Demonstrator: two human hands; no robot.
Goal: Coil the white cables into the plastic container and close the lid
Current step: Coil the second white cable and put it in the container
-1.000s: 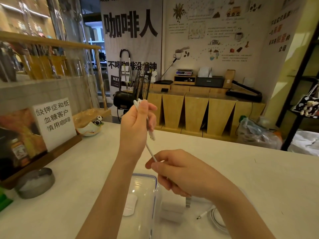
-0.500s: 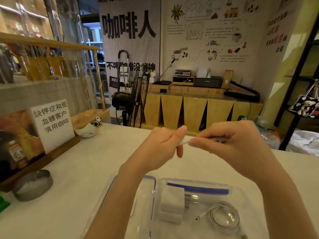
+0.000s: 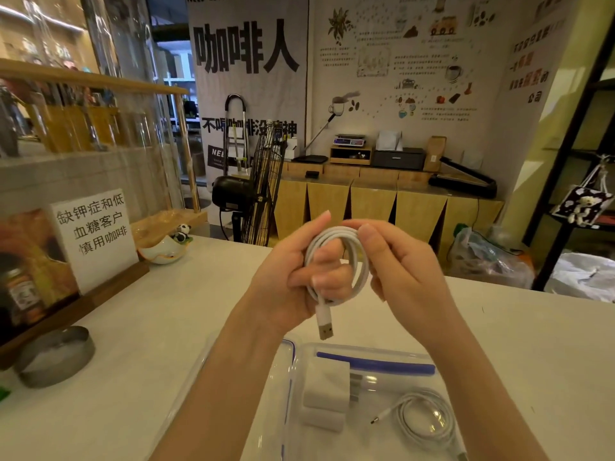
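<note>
Head view: both hands are raised over the pale worktop (image 3: 139, 327), well inside its far edge. The left hand (image 3: 293, 277) has its grip closed on a coiled white cable (image 3: 346, 257) wound around its fingers; the right hand (image 3: 402, 264) pinches the coil's right side. The USB plug (image 3: 324, 324) hangs pointing down. Below, near the worktop's front edge, the open plastic container (image 3: 366, 351) holds a second coiled cable (image 3: 422, 417) and white chargers (image 3: 326, 394); its lid (image 3: 283, 371) lies at its left.

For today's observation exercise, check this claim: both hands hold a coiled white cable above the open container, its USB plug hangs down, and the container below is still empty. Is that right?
Not quite. The container is not empty: the head view shows white chargers and a second coiled cable already inside. The rest stands: the left hand and right hand hold the coiled white cable above it, the USB plug hanging down.
</note>
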